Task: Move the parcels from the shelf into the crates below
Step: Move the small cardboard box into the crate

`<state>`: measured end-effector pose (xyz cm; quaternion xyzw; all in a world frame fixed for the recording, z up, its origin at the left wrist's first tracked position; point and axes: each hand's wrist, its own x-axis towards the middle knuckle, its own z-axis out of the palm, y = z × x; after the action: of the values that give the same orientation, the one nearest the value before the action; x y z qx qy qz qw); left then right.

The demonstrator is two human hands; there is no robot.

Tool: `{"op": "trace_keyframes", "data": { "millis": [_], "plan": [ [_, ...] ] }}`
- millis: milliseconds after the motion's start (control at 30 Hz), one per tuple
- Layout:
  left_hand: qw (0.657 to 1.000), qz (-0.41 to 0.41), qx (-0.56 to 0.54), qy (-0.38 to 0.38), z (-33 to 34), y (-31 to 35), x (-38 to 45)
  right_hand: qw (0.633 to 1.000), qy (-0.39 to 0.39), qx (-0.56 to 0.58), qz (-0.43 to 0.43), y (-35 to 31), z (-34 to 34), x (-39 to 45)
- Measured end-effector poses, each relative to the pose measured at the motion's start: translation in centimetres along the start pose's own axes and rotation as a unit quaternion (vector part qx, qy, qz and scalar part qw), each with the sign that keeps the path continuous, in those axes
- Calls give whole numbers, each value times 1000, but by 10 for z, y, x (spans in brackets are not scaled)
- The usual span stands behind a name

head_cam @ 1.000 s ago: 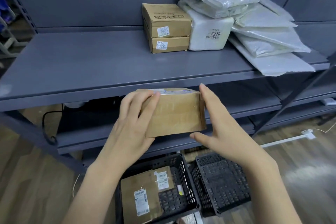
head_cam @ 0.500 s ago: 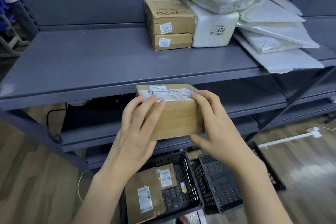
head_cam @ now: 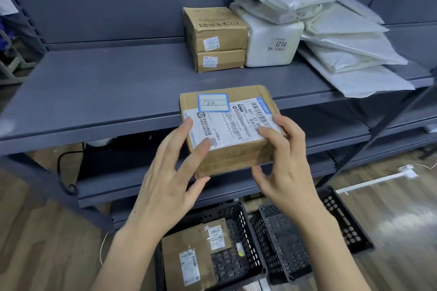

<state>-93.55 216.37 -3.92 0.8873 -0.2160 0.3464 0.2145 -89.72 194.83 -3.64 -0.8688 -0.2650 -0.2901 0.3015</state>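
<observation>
Holding labelled box (head_cam: pixel 233 130), "661-C1" printed; white parcel (head_cam: pixel 272 45) reads "3270".

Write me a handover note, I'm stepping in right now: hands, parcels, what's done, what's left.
Left hand: holds the box, fingers on its label side, thumb under.
Right hand: grips the box's right end.
The box is in the air in front of the shelf.
Done: one flat parcel lies in the left crate.
Left: this box; two stacked boxes, a white parcel and a heap of bags on the shelf. The right crate shows nothing inside.
</observation>
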Motion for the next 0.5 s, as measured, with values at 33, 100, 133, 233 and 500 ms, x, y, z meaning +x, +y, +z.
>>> {"op": "trace_keyframes", "data": {
  "millis": [33, 100, 133, 233, 500],
  "plan": [
    [1000, -1, -7, -2, 0, -1, 0, 1000, 1, 1, -1, 0, 0, 0],
    [1000, -4, -24, -14, -1, -1, -1, 1000, 0, 3, -5, 1, 0, 0],
    [999, -6, -28, -25, -1, -2, -2, 1000, -3, 6, -6, 2, 0, 0],
    [999, -14, -12, -46, -1, -10, -5, 999, -15, 32, 0, 5, -1, 0],
    [958, -163, -174, -158, -23, -23, 2, 996, -49, 77, -2, 13, 2, -2]
  ]
}}
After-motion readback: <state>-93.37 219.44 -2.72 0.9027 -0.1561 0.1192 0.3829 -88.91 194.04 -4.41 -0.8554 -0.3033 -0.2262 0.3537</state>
